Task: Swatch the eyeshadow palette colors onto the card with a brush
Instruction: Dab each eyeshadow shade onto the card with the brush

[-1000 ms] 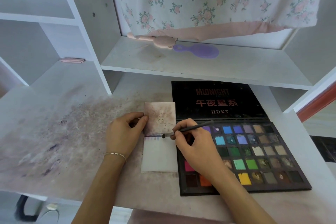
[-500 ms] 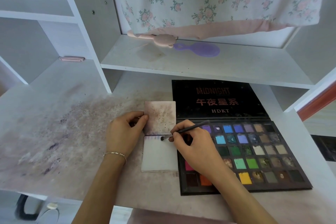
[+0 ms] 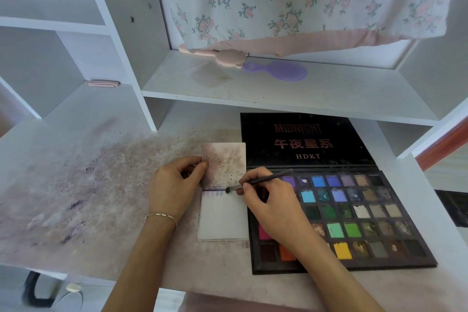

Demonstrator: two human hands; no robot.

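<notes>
Here we see the right hand [image 3: 272, 206] pinching the brush [image 3: 258, 182], tip seemingly touching the card [image 3: 222, 220]; left hand [image 3: 174, 185] grips its flap.

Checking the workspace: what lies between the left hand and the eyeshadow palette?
In the head view, the card lies between the left hand and the palette, with the brush tip on its top edge.
</notes>
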